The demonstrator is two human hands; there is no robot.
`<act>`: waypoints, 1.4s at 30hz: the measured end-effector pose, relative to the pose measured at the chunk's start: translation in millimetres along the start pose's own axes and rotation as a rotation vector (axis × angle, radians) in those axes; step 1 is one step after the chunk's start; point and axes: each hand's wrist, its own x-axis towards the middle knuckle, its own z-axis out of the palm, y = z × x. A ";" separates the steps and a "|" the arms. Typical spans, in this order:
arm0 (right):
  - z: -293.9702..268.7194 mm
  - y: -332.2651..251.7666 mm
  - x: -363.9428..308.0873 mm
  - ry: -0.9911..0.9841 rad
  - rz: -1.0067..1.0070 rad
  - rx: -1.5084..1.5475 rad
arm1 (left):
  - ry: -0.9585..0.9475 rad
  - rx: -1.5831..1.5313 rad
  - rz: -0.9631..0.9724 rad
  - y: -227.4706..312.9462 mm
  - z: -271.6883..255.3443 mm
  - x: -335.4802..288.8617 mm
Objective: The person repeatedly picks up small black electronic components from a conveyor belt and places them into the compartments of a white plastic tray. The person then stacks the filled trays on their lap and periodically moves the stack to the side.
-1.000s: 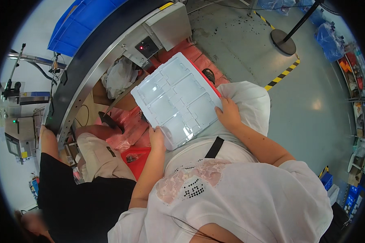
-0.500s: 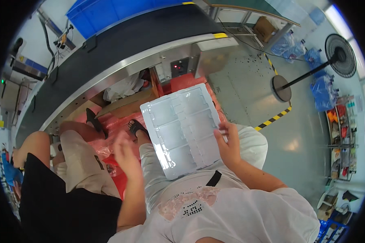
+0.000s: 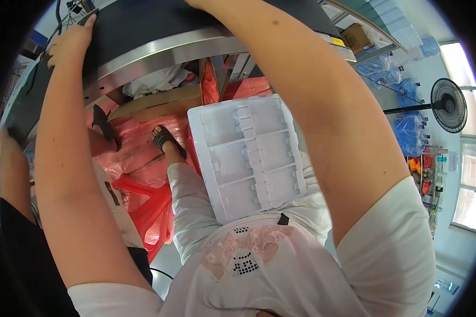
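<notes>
wears, nearest, a white shirt at 6 o'clock. bears on the lap, at the center, a white tray with six compartments, turned slightly anticlockwise and clear of both hands. extends the right forearm between 1 and 2 o'clock, with the right hand nearly cut off by the upper edge near 12; cannot tell its spread or any hold. sets the left hand at the black conveyor belt, at 10 o'clock, thumb apart from bent fingers; cannot tell whether gripping anything. has a co-worker's black garment at 8 o'clock, red wrap on the floor toward 9, a white bag under the belt between 10 and 11. has, farther off, a black fan between 2 and 3, with bright windows around 3.
</notes>
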 end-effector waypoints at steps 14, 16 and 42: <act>-82.4 66.1 -59.1 -0.249 0.042 1.124 | -0.012 -1.156 0.333 -20.4 -63.9 -104.5; -106.0 101.8 -97.1 -0.336 -0.036 1.012 | -0.060 -1.191 0.405 -8.4 -92.2 -152.8; -7.9 151.3 -340.2 -0.307 -0.062 0.406 | -0.468 -0.551 1.022 -1.8 46.7 -383.0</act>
